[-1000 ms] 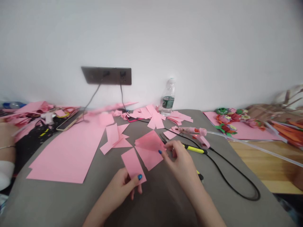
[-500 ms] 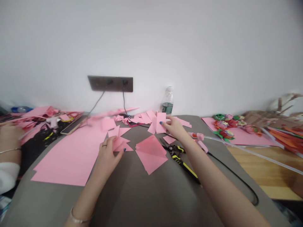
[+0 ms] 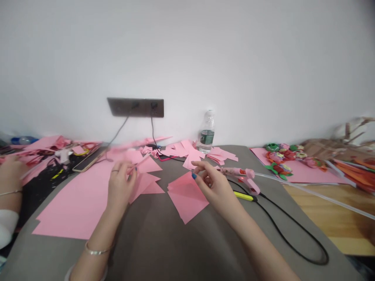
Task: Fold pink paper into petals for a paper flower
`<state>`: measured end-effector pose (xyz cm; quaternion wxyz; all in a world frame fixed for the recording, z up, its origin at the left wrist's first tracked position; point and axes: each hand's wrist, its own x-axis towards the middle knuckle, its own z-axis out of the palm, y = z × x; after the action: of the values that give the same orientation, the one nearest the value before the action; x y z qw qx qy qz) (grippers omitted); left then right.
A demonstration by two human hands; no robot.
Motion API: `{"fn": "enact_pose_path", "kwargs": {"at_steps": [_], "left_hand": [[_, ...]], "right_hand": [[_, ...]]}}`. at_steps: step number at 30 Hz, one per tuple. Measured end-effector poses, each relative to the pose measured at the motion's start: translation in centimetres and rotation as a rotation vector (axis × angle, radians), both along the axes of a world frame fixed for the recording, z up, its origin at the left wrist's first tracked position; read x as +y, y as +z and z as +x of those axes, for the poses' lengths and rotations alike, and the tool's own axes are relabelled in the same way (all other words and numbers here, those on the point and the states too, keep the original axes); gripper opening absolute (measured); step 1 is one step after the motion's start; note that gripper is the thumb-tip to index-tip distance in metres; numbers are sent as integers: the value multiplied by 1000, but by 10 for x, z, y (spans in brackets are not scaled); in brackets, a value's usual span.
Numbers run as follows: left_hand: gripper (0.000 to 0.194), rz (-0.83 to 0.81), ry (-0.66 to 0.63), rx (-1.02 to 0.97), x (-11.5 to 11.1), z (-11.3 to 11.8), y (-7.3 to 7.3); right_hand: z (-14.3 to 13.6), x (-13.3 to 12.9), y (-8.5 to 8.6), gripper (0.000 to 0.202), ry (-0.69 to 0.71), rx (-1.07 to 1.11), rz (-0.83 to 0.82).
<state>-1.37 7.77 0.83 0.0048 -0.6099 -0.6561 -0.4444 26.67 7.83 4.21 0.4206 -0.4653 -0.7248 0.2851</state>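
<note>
My left hand (image 3: 120,183) is over the right edge of the large pink sheets (image 3: 73,207), its thumb and fingers closed on a small pink paper piece (image 3: 137,162). Pink triangular pieces (image 3: 150,183) lie just to its right. My right hand (image 3: 209,181) is curled above the right side of a stack of pink squares (image 3: 186,199); its thumb and index finger come near each other, and whether something thin is between them is too small to tell. A pink glue gun (image 3: 249,183) and a yellow-and-black handle (image 3: 243,196) lie right of that hand.
A bottle (image 3: 207,134) stands by the wall behind pink scraps (image 3: 187,150). A phone (image 3: 88,160) lies at left, near another person's hand (image 3: 11,175). Paper flowers (image 3: 281,158) lie at right; a black cable (image 3: 299,246) loops on the grey table (image 3: 164,249).
My left hand has moved left and lifted a pink piece. My right hand has left the upright pink paper at the back and come nearer, now over the pliers.
</note>
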Motion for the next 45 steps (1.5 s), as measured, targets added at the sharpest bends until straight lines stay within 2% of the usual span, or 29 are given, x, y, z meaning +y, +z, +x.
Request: {"fn": "enact_pose_path", "kwargs": {"at_steps": [2,4,6,9,12,15,17,18,20,22,25,29,34,37,40,45], "left_hand": [[10,15,-88,-46,-16,13,10],[13,-42,-220,-106,-34,30,17],[16,-161,-374,-341,-49,44,22],[15,-223,-355,-518,-61,59,24],[23,-279,-347,-732,-63,67,21],[46,-339,-310,-956,-64,74,13],[61,-342,-244,-940,-66,78,7],[60,-319,-225,-883,-68,80,5],[44,-267,-259,-751,-70,82,1],[25,-284,-386,-689,-71,83,-2],[21,-380,-548,-750,-69,82,-5],[35,-381,-540,-919,-66,84,-7],[52,-476,-489,-1071,-69,87,-6],[59,-589,-547,-1117,-71,85,-8],[63,-669,-654,-1117,-73,81,-9],[85,-696,-794,-1148,-77,80,-6]], "right_hand": [[-2,-7,-3,36,26,45,-55],[-6,-14,-5,44,29,77,-67],[-10,-19,-5,42,13,100,-61],[-14,-26,-3,14,66,145,-190],[-13,-31,-5,29,163,294,-432],[-10,-36,-11,36,229,457,-612],[-9,-38,-16,41,229,486,-663],[-8,-38,-19,43,208,480,-664],[-7,-39,-24,49,143,460,-640],[-6,-39,-27,52,80,447,-604],[-6,-40,-31,52,56,425,-565],[-8,-44,-34,48,42,373,-498],[-11,-50,-43,53,-10,240,-227],[-12,-53,-46,56,15,184,-109],[-11,-55,-45,53,44,186,-128],[-4,-51,-35,47,49,322,-304]]}}
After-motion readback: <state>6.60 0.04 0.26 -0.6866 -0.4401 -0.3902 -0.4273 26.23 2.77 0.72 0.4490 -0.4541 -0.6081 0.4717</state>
